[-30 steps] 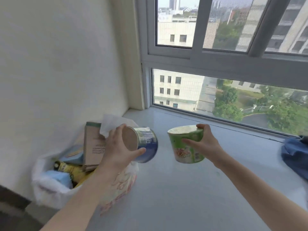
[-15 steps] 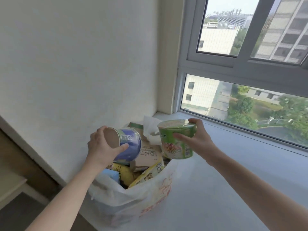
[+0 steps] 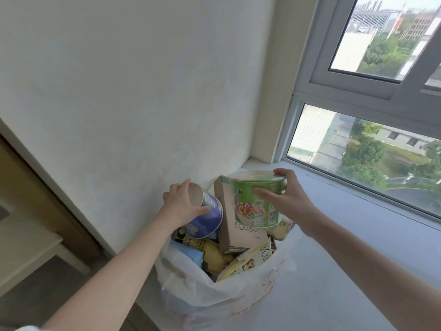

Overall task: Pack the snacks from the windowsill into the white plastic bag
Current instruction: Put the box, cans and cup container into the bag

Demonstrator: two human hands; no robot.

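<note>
- White plastic bag [image 3: 238, 297]: stands open at the left end of the windowsill [image 3: 358, 271], against the wall; already crowded.
- Contents on show: brown carton [image 3: 236, 232] upright at centre, yellow packets [image 3: 241, 266] in front, blue pack [image 3: 191, 255] at left.
- Blue cup [image 3: 205, 218]: tipped on its side over the bag's left half, gripped at the base by the left hand [image 3: 181, 206], fingers curled round it.
- Green noodle cup [image 3: 257, 199]: upright above the bag's right half, in front of the carton; the right hand [image 3: 291, 204] grasps it, thumb on the front, fingers over the lid rim.
- Step in hand, as judged: lowering both cups into the bag.
- Handling advice: seat one cup at a time; aim each for the gap either side of the carton; keep the green one lid-up; let go only once it rests.
- Risk: carton may tip, or the thin bag wall sag toward the sill edge.
</note>
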